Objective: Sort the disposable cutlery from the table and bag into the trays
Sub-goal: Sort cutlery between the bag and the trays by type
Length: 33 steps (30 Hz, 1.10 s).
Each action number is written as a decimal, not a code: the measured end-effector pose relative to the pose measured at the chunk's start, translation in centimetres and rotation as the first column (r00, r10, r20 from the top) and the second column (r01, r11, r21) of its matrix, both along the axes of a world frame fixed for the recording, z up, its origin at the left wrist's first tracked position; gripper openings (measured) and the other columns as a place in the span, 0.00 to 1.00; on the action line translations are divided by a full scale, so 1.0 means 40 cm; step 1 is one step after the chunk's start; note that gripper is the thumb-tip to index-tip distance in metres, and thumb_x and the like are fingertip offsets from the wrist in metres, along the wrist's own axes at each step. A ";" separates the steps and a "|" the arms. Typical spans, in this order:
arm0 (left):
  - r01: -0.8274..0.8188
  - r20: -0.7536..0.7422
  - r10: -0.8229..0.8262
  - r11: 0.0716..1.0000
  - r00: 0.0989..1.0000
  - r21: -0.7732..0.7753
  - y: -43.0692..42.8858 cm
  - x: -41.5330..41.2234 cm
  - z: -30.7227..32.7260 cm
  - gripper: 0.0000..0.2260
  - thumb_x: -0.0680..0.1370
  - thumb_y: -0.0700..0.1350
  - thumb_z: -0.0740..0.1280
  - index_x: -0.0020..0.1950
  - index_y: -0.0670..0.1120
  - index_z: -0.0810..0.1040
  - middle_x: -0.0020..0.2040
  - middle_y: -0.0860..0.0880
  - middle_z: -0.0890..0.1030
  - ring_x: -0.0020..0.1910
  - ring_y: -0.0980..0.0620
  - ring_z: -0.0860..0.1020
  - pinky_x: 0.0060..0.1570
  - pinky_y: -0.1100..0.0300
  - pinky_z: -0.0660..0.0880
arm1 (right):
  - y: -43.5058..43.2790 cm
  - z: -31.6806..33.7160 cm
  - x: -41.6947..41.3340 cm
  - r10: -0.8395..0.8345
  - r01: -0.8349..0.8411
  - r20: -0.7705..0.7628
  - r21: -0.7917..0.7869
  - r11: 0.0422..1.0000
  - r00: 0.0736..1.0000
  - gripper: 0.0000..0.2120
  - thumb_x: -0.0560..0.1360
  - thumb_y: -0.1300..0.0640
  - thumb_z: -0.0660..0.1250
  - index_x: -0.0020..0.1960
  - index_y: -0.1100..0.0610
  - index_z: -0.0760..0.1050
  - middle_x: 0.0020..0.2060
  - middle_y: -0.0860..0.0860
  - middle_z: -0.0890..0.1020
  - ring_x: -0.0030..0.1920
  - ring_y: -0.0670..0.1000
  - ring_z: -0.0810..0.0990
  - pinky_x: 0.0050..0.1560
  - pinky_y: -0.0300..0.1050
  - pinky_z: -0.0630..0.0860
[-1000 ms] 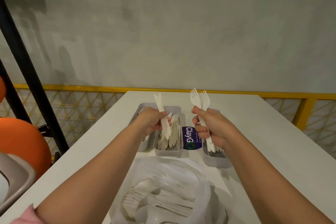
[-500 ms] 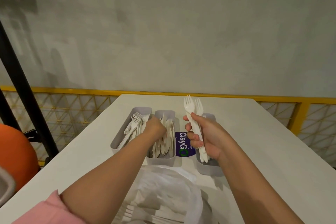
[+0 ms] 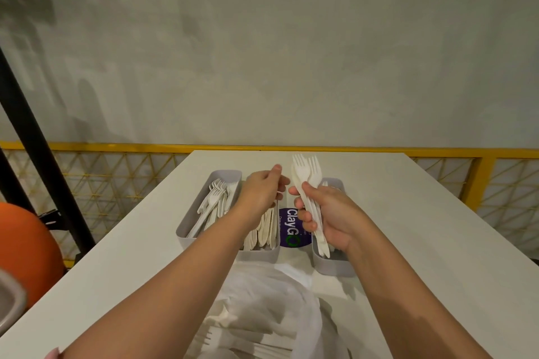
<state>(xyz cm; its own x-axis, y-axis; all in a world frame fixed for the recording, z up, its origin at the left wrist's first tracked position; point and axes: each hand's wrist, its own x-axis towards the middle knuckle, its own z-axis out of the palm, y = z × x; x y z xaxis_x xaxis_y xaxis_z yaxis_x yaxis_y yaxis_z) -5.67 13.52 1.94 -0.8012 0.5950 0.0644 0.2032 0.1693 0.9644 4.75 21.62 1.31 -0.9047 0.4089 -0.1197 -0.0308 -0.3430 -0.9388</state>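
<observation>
Your right hand [image 3: 326,213] grips a bundle of white forks [image 3: 309,198], tines up, over the counter [image 3: 423,227] – ready, I judge, for the left tray [image 3: 186,234] of forks – while your left hand [image 3: 262,192] hovers loosely open, empty, above the knife tray [image 3: 258,255]

Dim, warm indoor light, soft shadows on the wall [image 3: 87,67], wide-angle bending at the edges, slight softness.
</observation>
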 end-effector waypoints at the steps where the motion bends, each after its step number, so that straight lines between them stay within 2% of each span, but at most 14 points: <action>1: 0.030 0.034 -0.031 0.999 0.999 0.035 -0.002 0.012 0.007 0.16 0.82 0.52 0.55 0.48 0.43 0.77 0.41 0.48 0.79 0.41 0.51 0.75 0.42 0.60 0.71 | -0.001 -0.001 0.000 -0.003 0.003 0.002 0.013 1.000 1.000 0.12 0.82 0.57 0.55 0.48 0.61 0.75 0.27 0.52 0.73 0.20 0.45 0.69 0.19 0.34 0.64; 3: 0.080 0.038 -0.082 0.995 0.996 0.059 -0.002 0.025 0.011 0.15 0.81 0.52 0.58 0.49 0.42 0.77 0.38 0.48 0.78 0.40 0.52 0.75 0.43 0.58 0.73 | -0.005 -0.002 0.000 -0.007 0.007 0.010 0.038 0.999 1.000 0.12 0.81 0.57 0.56 0.47 0.62 0.74 0.26 0.52 0.74 0.21 0.45 0.69 0.19 0.35 0.65; 5: 0.091 0.019 -0.093 0.993 0.996 0.072 0.001 0.032 0.010 0.13 0.79 0.50 0.61 0.53 0.41 0.77 0.43 0.46 0.79 0.39 0.53 0.77 0.45 0.56 0.75 | -0.007 -0.002 0.001 -0.015 0.013 0.025 0.073 0.997 1.000 0.12 0.81 0.57 0.56 0.48 0.62 0.74 0.26 0.52 0.74 0.21 0.46 0.70 0.20 0.35 0.66; 8: 0.032 0.001 -0.033 0.990 0.999 0.136 0.007 0.031 0.008 0.10 0.78 0.45 0.65 0.58 0.45 0.75 0.44 0.46 0.77 0.35 0.55 0.77 0.40 0.59 0.74 | -0.008 -0.004 0.001 -0.037 0.029 0.059 0.136 0.990 0.998 0.11 0.82 0.56 0.56 0.50 0.61 0.74 0.26 0.52 0.74 0.21 0.46 0.69 0.20 0.35 0.66; 10: -0.013 -0.086 0.026 0.989 0.996 0.147 0.010 0.031 0.005 0.07 0.77 0.43 0.66 0.54 0.47 0.76 0.40 0.49 0.76 0.35 0.54 0.76 0.38 0.58 0.74 | -0.009 -0.007 0.000 -0.050 0.033 0.091 0.185 0.982 0.995 0.11 0.82 0.55 0.56 0.50 0.60 0.74 0.27 0.52 0.73 0.21 0.47 0.68 0.21 0.36 0.66; 13: -0.093 -0.199 0.116 0.988 0.973 0.124 0.013 0.031 0.004 0.03 0.75 0.43 0.68 0.48 0.47 0.76 0.40 0.49 0.75 0.38 0.52 0.74 0.44 0.53 0.75 | -0.013 -0.010 -0.003 -0.065 0.032 0.130 0.246 0.969 0.989 0.10 0.82 0.54 0.55 0.50 0.56 0.73 0.28 0.52 0.71 0.22 0.47 0.66 0.22 0.38 0.65; 18: -0.085 -0.228 0.102 0.993 0.968 0.086 0.020 0.044 0.007 0.02 0.76 0.42 0.66 0.45 0.44 0.74 0.34 0.53 0.72 0.32 0.58 0.70 0.35 0.66 0.68 | -0.023 -0.021 -0.013 -0.103 0.025 0.182 0.387 0.922 0.978 0.10 0.81 0.49 0.54 0.50 0.55 0.68 0.31 0.51 0.67 0.25 0.47 0.63 0.24 0.40 0.64; 22: -0.017 -0.291 0.021 1.000 0.956 0.016 0.019 0.058 0.010 0.14 0.79 0.49 0.61 0.39 0.41 0.73 0.32 0.49 0.73 0.34 0.53 0.71 0.39 0.60 0.69 | -0.026 -0.029 -0.021 -0.167 0.039 0.178 0.560 0.828 0.970 0.13 0.82 0.49 0.51 0.59 0.56 0.64 0.33 0.52 0.68 0.29 0.48 0.67 0.27 0.41 0.67; 24: 0.015 -0.337 -0.035 0.998 0.941 -0.059 0.020 0.069 0.010 0.18 0.78 0.54 0.62 0.39 0.40 0.73 0.33 0.47 0.73 0.34 0.51 0.71 0.37 0.59 0.68 | -0.028 -0.028 -0.020 -0.189 0.031 0.166 0.669 0.743 0.968 0.14 0.82 0.50 0.49 0.64 0.54 0.63 0.40 0.53 0.76 0.37 0.50 0.76 0.32 0.44 0.75; 25: 0.018 -0.375 -0.051 0.996 0.926 -0.092 0.021 0.073 0.008 0.17 0.77 0.54 0.64 0.39 0.41 0.73 0.33 0.47 0.73 0.34 0.52 0.71 0.35 0.61 0.68 | -0.028 -0.029 -0.020 -0.187 0.018 0.158 0.718 0.696 0.970 0.14 0.82 0.52 0.49 0.66 0.52 0.63 0.47 0.55 0.79 0.44 0.52 0.79 0.40 0.48 0.79; 27: -0.014 -0.440 -0.045 0.991 0.897 -0.131 0.026 0.072 0.006 0.12 0.76 0.49 0.67 0.40 0.41 0.74 0.33 0.49 0.74 0.35 0.52 0.71 0.32 0.65 0.66 | -0.026 -0.035 -0.021 -0.177 -0.004 0.158 0.756 0.654 0.972 0.16 0.81 0.55 0.51 0.68 0.53 0.64 0.55 0.56 0.79 0.53 0.55 0.79 0.51 0.51 0.79; 29: -0.048 -0.418 -0.011 0.990 0.908 -0.130 0.028 0.066 0.008 0.07 0.77 0.44 0.65 0.42 0.41 0.76 0.34 0.49 0.74 0.35 0.52 0.71 0.31 0.66 0.65 | -0.025 -0.036 -0.021 -0.164 -0.005 0.173 0.702 0.713 0.971 0.16 0.80 0.56 0.54 0.68 0.53 0.62 0.54 0.55 0.78 0.51 0.53 0.79 0.43 0.47 0.78; 31: -0.025 -0.299 -0.002 0.996 0.954 -0.087 0.029 0.056 0.010 0.06 0.77 0.41 0.64 0.45 0.39 0.77 0.36 0.47 0.75 0.36 0.51 0.73 0.34 0.62 0.68 | -0.026 -0.032 -0.018 -0.135 0.008 0.180 0.572 0.820 0.974 0.13 0.80 0.57 0.57 0.64 0.53 0.65 0.44 0.53 0.78 0.39 0.49 0.76 0.32 0.41 0.71; 33: -0.011 -0.172 0.006 1.000 0.985 -0.025 0.027 0.046 0.015 0.06 0.78 0.41 0.62 0.47 0.39 0.76 0.37 0.46 0.76 0.35 0.50 0.73 0.35 0.60 0.70 | -0.022 -0.027 -0.015 -0.103 0.021 0.162 0.443 0.896 0.981 0.09 0.79 0.57 0.59 0.60 0.54 0.69 0.34 0.53 0.73 0.29 0.48 0.69 0.26 0.39 0.67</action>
<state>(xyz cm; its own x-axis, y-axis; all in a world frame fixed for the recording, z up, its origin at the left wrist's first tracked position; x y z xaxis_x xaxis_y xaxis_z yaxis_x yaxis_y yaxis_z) -3.81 14.61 2.54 -0.7845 0.5915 0.1864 0.3644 0.1964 0.9103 4.15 20.72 0.25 -0.8565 0.5112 -0.0709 0.1419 0.1011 -0.9847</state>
